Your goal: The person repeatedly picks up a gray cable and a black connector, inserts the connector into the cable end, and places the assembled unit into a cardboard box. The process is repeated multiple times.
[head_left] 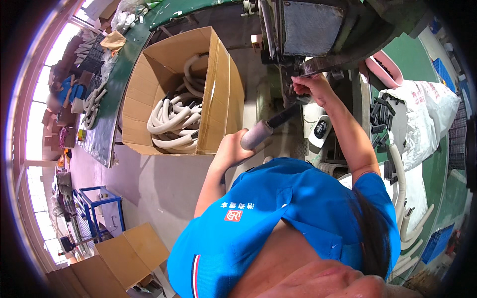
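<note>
The left hand (233, 149) is clenched around the grey grip of a lever handle (258, 134). The lever's long axis runs diagonally, from the grey grip at lower left up through a black shaft (284, 115) toward the machine (318, 30) at upper right. The grip end therefore lies at the left hand, and the pivot end lies near the right hand.

The right hand (310, 85) is raised to the machine's working point, just below the grey metal housing. Its fingers are pinched around a small part (299, 78) at the tooling; the part is too small to identify. The right arm extends fully forward; the left arm is bent and closer to the body.

An open cardboard box (218, 94) stands to the left of the lever, just beside the left hand. It holds curved white hoses (174, 121) with black ends. More white hoses (402, 188) lie to the right of the person, near a white sack (427, 114) and a heap of black fittings (380, 119). A blue rack (99, 208) stands on the floor at lower left.
</note>
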Demonstrator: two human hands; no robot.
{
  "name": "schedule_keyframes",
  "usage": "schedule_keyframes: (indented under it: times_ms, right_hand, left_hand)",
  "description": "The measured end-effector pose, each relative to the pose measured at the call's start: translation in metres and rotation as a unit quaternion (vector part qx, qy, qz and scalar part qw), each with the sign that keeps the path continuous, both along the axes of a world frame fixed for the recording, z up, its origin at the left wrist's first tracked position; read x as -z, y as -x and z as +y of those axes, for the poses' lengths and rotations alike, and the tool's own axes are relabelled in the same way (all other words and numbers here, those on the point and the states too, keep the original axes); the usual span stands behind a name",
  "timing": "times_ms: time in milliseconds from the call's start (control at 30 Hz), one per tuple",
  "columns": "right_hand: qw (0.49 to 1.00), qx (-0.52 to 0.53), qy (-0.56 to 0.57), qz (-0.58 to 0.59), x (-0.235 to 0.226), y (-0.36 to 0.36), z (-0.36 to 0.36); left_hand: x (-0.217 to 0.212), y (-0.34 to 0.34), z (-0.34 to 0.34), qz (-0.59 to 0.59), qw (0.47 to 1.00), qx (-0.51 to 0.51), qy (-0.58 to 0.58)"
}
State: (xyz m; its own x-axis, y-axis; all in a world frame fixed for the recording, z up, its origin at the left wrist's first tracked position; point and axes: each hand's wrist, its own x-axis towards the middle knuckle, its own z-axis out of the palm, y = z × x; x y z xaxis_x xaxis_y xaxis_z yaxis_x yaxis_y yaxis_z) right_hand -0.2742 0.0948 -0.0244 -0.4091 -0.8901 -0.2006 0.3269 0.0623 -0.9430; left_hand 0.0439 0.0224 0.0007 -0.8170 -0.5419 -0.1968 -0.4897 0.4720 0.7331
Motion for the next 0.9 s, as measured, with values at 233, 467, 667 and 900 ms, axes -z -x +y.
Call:
schedule_keyframes:
  times_ms: [233, 467, 667, 900]
  right_hand:
    - [0.994, 0.08, -0.043, -0.058, 0.006, -0.009, 0.023]
    - [0.945, -0.183, -0.05, 0.265, -0.054, -0.088, 0.098]
    - [0.946, -0.044, -0.017, 0.321, -0.058, -0.118, 0.122]
    - [0.926, -0.012, -0.009, 0.376, -0.046, -0.149, 0.123]
  left_hand:
    - [-0.005, -0.001, -0.001, -0.004, 1.0, 0.0, -0.013]
    - [-0.006, 0.016, 0.013, 0.017, 0.979, 0.129, 0.154]
    - [-0.025, 0.043, 0.011, 0.141, 0.924, 0.232, 0.269]
    - [-0.046, 0.044, 0.034, 0.11, 0.906, 0.288, 0.29]
